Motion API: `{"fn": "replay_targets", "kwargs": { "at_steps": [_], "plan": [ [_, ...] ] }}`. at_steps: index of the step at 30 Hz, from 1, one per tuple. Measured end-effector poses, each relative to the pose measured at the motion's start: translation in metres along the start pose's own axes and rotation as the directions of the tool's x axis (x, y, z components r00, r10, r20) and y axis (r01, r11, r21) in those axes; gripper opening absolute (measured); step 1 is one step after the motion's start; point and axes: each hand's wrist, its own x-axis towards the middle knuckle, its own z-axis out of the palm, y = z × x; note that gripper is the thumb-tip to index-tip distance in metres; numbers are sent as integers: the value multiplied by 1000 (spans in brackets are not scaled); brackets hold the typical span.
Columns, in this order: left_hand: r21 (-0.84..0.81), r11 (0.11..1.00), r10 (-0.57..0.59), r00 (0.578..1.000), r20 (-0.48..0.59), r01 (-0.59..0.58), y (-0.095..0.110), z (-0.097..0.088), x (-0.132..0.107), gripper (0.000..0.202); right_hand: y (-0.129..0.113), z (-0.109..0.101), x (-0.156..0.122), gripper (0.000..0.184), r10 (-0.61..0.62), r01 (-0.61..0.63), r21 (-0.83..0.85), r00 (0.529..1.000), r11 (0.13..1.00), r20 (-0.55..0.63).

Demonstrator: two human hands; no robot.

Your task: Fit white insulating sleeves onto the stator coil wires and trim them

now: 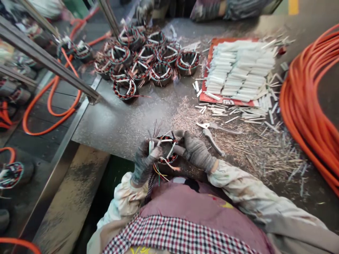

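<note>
A motor stator (167, 159) with copper windings, red insulation and white sleeves is held at the table's front edge. My left hand (144, 158), in a grey glove, grips its left side, and a short white sleeve (151, 146) stands by the thumb. From the right, my gloved right hand (198, 150) pinches the stator's rim, fingers curled at the far side. Thin coloured wires (159, 173) hang below it, and bare copper ends stick up beyond. Pliers (215, 132) with grey handles lie to the right of my right hand.
Several finished-looking stators (161, 73) cluster at the back left. White sleeves (241, 70) are piled on a red sheet (227, 100). Wire clippings (238, 148) litter the metal table. A coil of orange hose (299, 91) lies right; a metal post (53, 58) slants left. A co-worker's gloved hand (145, 12) is opposite.
</note>
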Motion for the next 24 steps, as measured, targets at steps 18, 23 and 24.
{"fn": "replay_targets", "kwargs": {
  "at_steps": [18,23,24],
  "plan": [
    [544,827,-39,951,308,-143,6,35,23,12,-13,-13,-2,43,206,-398,786,917,474,341],
    [560,823,-169,900,403,-96,11,36,23,19,-1,-27,-32,35,161,-137,706,986,695,33],
    [554,828,-190,886,422,-86,12,35,25,19,5,-31,-32,42,19,4,540,999,842,-36]
  ]
}}
